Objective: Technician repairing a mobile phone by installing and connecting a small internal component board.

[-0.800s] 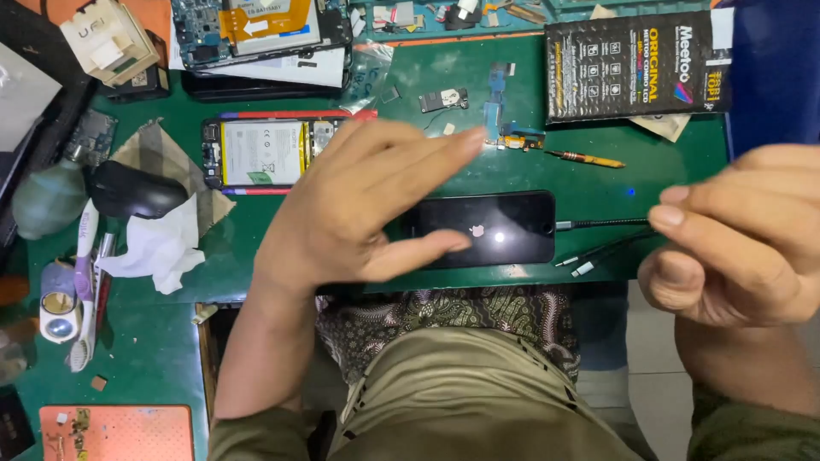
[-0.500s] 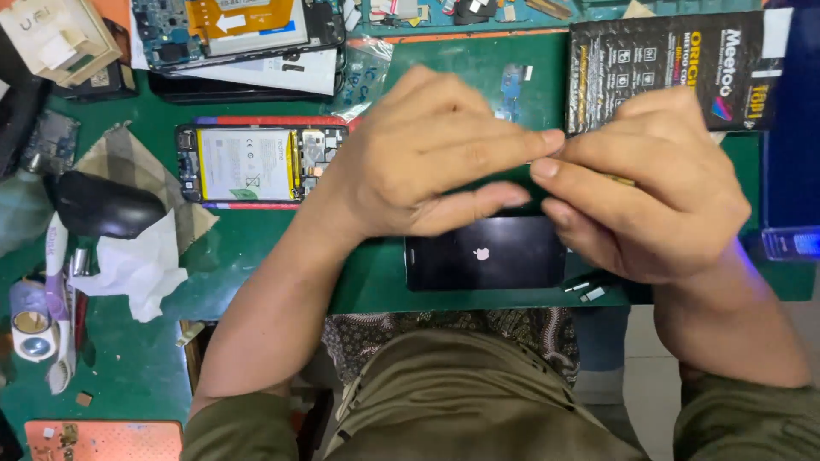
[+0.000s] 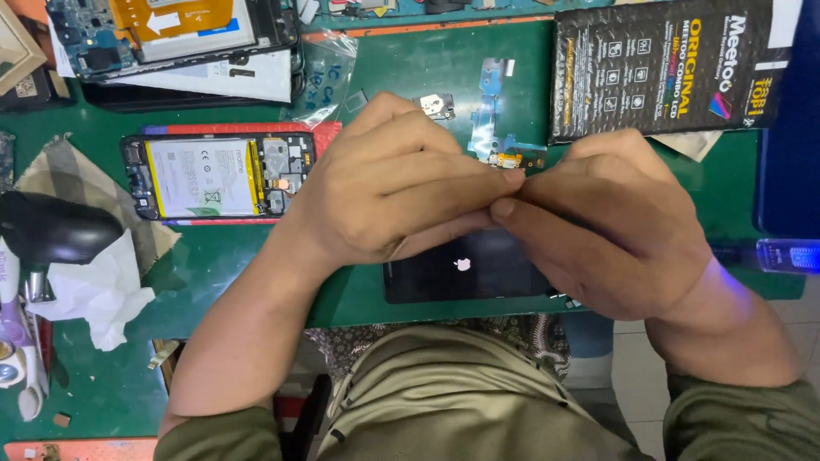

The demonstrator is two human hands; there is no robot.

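At frame centre, the left hand (image 3: 384, 183) and right hand (image 3: 611, 222) meet fingertip to fingertip, curled closed; what they pinch cannot be told. The black phone (image 3: 465, 269) lies directly beneath them on the green mat (image 3: 410, 64).

Opened phone (image 3: 218, 176) – black box (image 3: 670, 68) – tissue (image 3: 94, 290)

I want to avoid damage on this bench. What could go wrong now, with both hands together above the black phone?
1. The black phone lies at the table edge; a push from the left hand or right hand might drop it.
2. The loose flex cable just behind the hands could be snagged.
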